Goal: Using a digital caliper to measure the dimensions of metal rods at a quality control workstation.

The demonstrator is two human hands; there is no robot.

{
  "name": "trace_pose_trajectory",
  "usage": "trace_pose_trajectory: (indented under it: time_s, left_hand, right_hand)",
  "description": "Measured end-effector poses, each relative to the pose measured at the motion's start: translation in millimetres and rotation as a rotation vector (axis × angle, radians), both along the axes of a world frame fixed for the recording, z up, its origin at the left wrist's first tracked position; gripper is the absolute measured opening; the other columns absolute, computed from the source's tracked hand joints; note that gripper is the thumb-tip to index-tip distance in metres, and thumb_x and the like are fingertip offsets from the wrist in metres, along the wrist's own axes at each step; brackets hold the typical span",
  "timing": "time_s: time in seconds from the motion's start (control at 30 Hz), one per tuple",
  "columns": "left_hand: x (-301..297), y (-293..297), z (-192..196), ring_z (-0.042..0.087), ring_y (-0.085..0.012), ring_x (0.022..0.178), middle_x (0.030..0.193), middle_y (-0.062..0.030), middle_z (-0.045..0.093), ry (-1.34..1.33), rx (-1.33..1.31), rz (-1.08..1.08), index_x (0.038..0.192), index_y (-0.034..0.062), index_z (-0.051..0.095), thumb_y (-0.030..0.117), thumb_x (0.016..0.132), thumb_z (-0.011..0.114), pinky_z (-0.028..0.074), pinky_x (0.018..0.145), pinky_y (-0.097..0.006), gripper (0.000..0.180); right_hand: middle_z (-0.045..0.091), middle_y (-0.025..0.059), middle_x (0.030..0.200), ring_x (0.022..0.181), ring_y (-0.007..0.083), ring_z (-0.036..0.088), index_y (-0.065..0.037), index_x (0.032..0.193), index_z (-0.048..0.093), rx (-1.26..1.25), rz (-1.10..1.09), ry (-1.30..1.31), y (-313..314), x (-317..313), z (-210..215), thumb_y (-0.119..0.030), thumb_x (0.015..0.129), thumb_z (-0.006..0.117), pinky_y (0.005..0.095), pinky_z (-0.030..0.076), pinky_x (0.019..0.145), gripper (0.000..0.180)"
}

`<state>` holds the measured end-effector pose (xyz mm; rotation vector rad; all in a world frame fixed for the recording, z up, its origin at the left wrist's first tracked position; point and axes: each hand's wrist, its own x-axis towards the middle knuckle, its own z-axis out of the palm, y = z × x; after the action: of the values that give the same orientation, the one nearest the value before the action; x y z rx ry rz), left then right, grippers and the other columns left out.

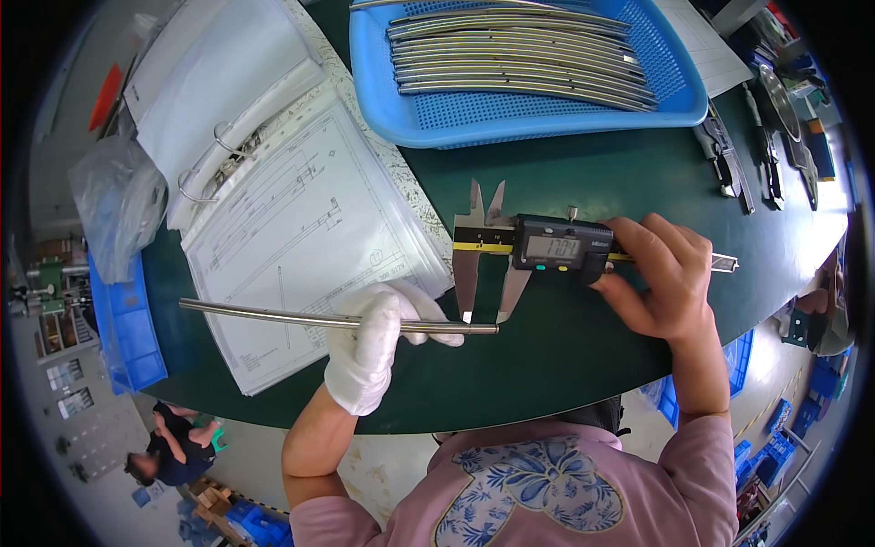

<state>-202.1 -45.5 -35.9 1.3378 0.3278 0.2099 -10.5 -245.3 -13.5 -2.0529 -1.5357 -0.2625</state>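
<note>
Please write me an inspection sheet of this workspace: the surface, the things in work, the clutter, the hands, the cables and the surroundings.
Surface: dark green table, curved front edge.
Job's things: thin metal rod held level; digital caliper with its lower jaws at the rod's right end.
Clutter: open ring binder with a line drawing; blue basket of similar rods; hand tools at the far right; plastic bag at the left.
Hands: left hand, white glove, gripping the rod; right hand, bare, holding the caliper body.
Cables: nothing seen.
Surroundings: blue bins beside the table; another person crouched on the floor, lower left.
</note>
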Motion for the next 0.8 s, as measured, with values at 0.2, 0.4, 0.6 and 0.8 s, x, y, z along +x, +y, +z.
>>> trace_pose_trajectory:
  time_s: [0.2,0.4,0.6,0.8]
  left_hand:
    - [2,-2,2,0.052,-0.0137,0.061,0.075,-0.0144,0.062,0.000,-0.045,0.004,0.070,-0.0004,0.054,0.024,0.091,0.038,0.042,0.060,-0.027,0.036]
    - [2,-4,8,0.056,-0.0184,0.062,0.073,-0.0170,0.061,0.037,0.001,-0.007,0.063,0.0015,0.049,0.025,0.093,0.034,0.042,0.058,-0.028,0.040]
    - [0,-1,5,0.058,-0.0135,0.069,0.075,-0.0109,0.061,0.070,-0.115,-0.051,0.080,-0.0023,0.054,0.016,0.090,0.041,0.045,0.065,-0.025,0.025]
    - [4,-7,11,0.057,-0.0179,0.064,0.073,-0.0161,0.062,0.115,-0.090,-0.004,0.063,0.0005,0.049,0.015,0.088,0.038,0.044,0.061,-0.028,0.031]
  right_hand:
    - [0.046,0.0045,0.057,0.042,0.0199,0.044,0.000,0.089,0.057,0.010,0.006,-0.026,-1,1,-1,-0.027,0.063,0.070,0.0297,0.034,0.039,0.040]
    - [0.044,0.0040,0.055,0.041,0.0188,0.043,0.000,0.086,0.056,0.015,0.020,-0.037,1,-1,1,-0.027,0.063,0.068,0.0295,0.032,0.038,0.037]
    - [0.042,0.0053,0.053,0.040,0.0202,0.040,-0.001,0.076,0.054,0.008,-0.018,-0.019,0,-1,-3,-0.034,0.067,0.066,0.0305,0.030,0.039,0.036]
    - [0.041,0.0058,0.053,0.041,0.0210,0.040,-0.001,0.078,0.054,-0.012,-0.035,0.013,0,-1,-5,-0.033,0.067,0.066,0.0311,0.030,0.040,0.036]
